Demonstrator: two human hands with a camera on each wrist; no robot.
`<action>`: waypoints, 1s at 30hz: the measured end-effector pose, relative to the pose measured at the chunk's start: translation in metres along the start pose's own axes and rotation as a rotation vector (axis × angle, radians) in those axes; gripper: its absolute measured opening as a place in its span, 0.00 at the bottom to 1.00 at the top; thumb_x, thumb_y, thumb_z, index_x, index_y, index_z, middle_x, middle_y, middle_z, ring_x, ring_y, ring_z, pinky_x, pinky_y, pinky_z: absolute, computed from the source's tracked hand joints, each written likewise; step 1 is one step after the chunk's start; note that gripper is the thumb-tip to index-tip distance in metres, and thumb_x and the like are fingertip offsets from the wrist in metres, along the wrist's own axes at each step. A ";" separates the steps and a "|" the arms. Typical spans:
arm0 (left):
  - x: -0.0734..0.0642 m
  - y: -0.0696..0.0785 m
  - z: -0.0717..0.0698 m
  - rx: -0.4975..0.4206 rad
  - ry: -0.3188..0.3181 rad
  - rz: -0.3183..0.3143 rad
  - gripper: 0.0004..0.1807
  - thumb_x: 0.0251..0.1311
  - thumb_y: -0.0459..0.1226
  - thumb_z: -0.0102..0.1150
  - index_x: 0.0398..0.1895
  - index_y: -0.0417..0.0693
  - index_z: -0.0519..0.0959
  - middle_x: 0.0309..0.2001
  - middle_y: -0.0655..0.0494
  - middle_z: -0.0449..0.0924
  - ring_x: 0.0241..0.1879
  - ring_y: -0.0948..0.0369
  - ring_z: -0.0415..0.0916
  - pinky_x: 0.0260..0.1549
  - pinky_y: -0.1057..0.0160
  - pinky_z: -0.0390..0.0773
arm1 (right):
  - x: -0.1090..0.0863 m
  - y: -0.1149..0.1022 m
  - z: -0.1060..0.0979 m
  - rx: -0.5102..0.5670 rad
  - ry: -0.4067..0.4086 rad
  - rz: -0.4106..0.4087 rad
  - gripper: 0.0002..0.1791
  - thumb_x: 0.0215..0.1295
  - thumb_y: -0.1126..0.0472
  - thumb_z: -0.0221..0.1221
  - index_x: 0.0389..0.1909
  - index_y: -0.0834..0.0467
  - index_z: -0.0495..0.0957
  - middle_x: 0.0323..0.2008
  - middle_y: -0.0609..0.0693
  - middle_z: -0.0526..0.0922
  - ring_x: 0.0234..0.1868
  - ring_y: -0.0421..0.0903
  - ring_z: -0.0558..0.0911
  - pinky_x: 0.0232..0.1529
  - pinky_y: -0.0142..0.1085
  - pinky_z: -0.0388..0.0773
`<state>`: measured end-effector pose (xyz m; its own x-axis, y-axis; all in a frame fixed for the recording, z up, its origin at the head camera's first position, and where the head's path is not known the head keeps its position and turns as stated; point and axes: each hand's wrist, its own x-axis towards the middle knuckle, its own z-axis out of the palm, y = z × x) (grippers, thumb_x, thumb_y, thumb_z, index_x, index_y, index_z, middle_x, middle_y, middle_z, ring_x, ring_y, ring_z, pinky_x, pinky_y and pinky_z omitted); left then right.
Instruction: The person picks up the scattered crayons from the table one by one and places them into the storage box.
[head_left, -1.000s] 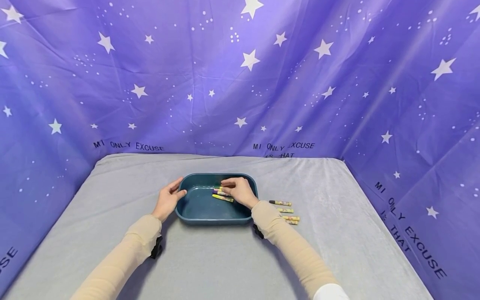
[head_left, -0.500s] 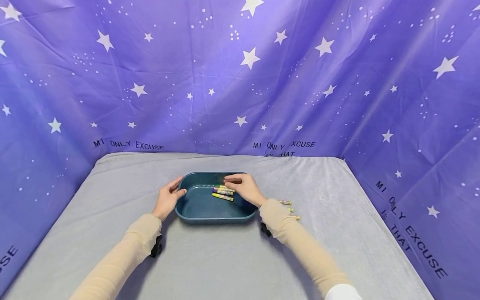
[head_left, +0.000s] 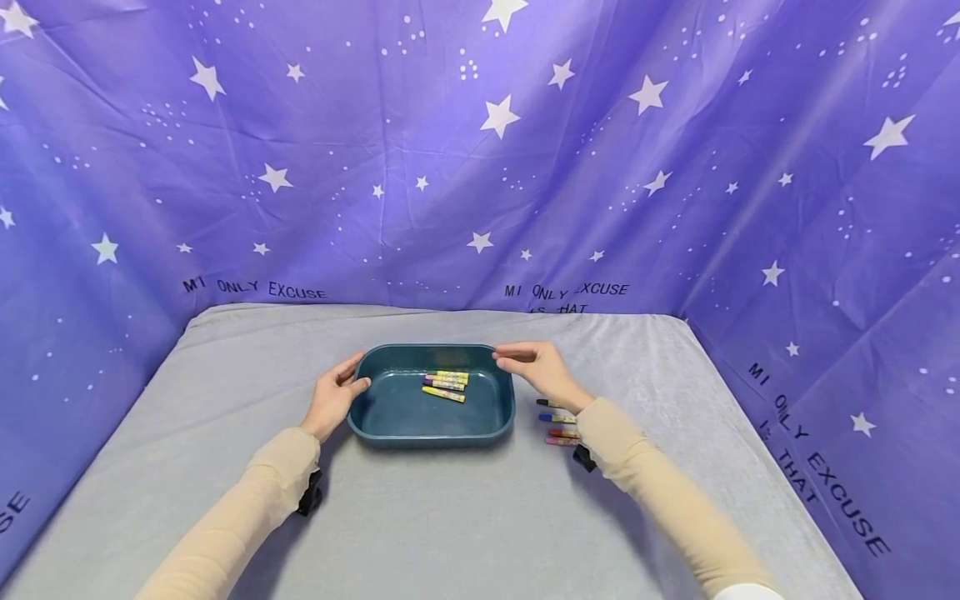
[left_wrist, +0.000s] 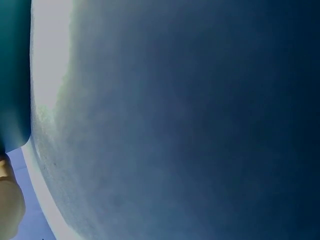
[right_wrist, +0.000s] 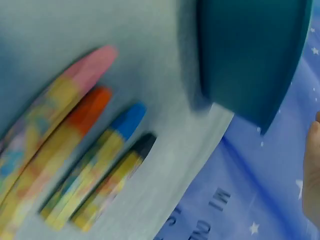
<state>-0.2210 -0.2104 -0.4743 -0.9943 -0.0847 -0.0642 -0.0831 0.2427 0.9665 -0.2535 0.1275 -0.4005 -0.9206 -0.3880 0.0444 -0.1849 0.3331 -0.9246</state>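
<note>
My left hand (head_left: 332, 402) grips the left end of a dark teal tray (head_left: 390, 421), thumb over the rim and fingers along the outside. Several crayons lie inside, among them a yellow crayon (head_left: 443, 394) and a purple-tipped crayon (head_left: 447, 385). Over the tray's right rim hovers my right hand (head_left: 546, 369), holding nothing, fingers extended. Below that hand, right of the tray, a black crayon (right_wrist: 117, 182), a blue crayon (right_wrist: 95, 165), an orange crayon (right_wrist: 57, 155) and a pink crayon (right_wrist: 60, 100) lie side by side; my wrist partly covers them in the head view.
A grey cloth (head_left: 435, 525) covers the table. Purple starry curtains (head_left: 420, 150) enclose it at the back and both sides. The left wrist view mostly shows blurred cloth, with the tray wall (left_wrist: 14, 75) at its edge.
My right hand has drawn back from the crayons in the tray and moved right, past the rim. Those crayons stay lying there. My left hand keeps its place on the tray.
</note>
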 end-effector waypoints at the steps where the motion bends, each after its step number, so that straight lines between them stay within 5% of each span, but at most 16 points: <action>1: 0.000 0.000 0.000 0.003 0.000 -0.002 0.31 0.62 0.32 0.52 0.69 0.46 0.58 0.66 0.43 0.61 0.64 0.52 0.62 0.60 0.57 0.67 | -0.002 0.002 -0.004 0.007 0.001 -0.002 0.21 0.59 0.59 0.61 0.52 0.64 0.77 0.48 0.58 0.81 0.49 0.50 0.81 0.55 0.42 0.74; 17: 0.003 -0.001 -0.001 -0.012 -0.005 -0.001 0.31 0.62 0.32 0.52 0.69 0.45 0.58 0.66 0.44 0.61 0.64 0.53 0.61 0.60 0.57 0.66 | -0.032 0.032 -0.050 -0.060 0.048 0.025 0.24 0.59 0.56 0.61 0.53 0.66 0.75 0.49 0.59 0.80 0.50 0.49 0.80 0.52 0.36 0.77; 25: 0.003 -0.002 -0.001 -0.009 -0.001 0.002 0.31 0.61 0.32 0.52 0.69 0.45 0.58 0.66 0.44 0.61 0.64 0.53 0.62 0.59 0.59 0.67 | -0.041 0.055 -0.066 -0.065 0.019 0.018 0.23 0.58 0.60 0.62 0.53 0.66 0.75 0.50 0.62 0.79 0.47 0.43 0.82 0.48 0.29 0.78; 30: 0.002 -0.001 -0.001 -0.014 0.001 0.005 0.31 0.61 0.32 0.52 0.68 0.44 0.58 0.66 0.43 0.61 0.64 0.53 0.62 0.59 0.60 0.67 | -0.043 0.070 -0.070 -0.042 0.014 0.023 0.21 0.56 0.67 0.61 0.51 0.69 0.75 0.49 0.66 0.78 0.46 0.49 0.82 0.46 0.28 0.78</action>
<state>-0.2229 -0.2116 -0.4753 -0.9946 -0.0845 -0.0594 -0.0774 0.2299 0.9701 -0.2514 0.2274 -0.4406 -0.9293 -0.3681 0.0288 -0.1778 0.3778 -0.9087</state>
